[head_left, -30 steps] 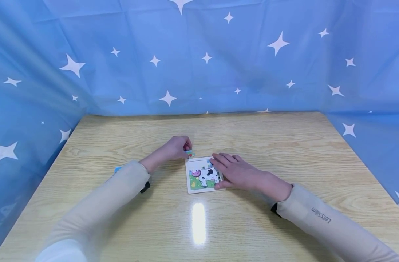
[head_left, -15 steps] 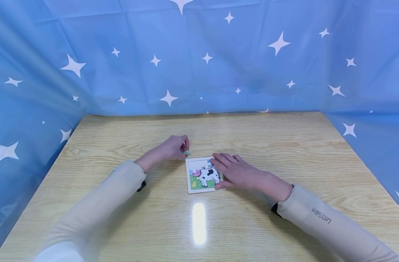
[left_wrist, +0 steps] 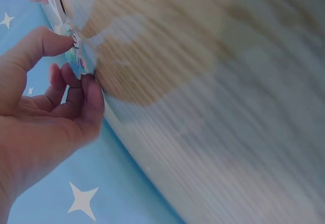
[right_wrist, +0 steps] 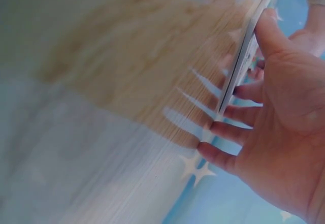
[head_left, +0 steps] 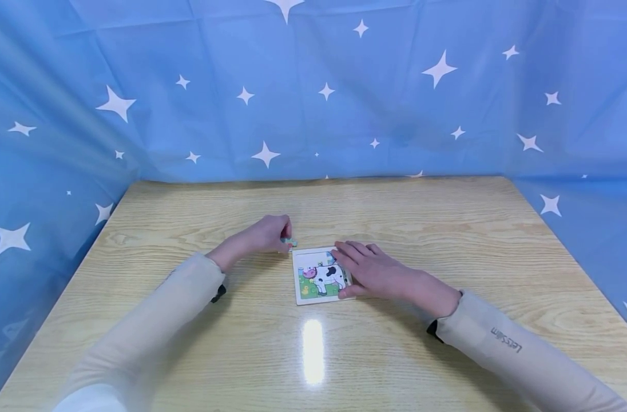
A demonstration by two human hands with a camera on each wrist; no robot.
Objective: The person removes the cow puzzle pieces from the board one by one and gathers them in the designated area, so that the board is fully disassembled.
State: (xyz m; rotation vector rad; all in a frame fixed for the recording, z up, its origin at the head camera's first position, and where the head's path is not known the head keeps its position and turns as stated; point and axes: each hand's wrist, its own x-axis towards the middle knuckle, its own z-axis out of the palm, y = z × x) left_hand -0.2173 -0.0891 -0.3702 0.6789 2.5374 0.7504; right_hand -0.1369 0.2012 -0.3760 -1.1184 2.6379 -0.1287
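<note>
A small colourful jigsaw piece (head_left: 290, 242) sits between the thumb and fingers of my left hand (head_left: 264, 233), which pinches it just past the upper left corner of the puzzle board. In the left wrist view the printed piece (left_wrist: 77, 56) shows between thumb and fingertips. The square puzzle board (head_left: 321, 279), with a pale border and a cow picture, lies flat; a pale area shows along its upper left part. My right hand (head_left: 377, 272) rests on the board's right side with fingers spread, covering that edge. Seen from the right wrist, thumb and fingers touch the board (right_wrist: 238, 64).
Both hands work over a wood-grain table (head_left: 437, 229). A bright light reflection (head_left: 313, 352) lies on its surface in front of the board. Blue cloth (head_left: 313, 131) with white stars hangs behind and at the sides.
My left hand has drawn slightly left with the jigsaw piece, away from the board's corner. A blue bit beside the left sleeve is now out of sight. My right hand stays put.
</note>
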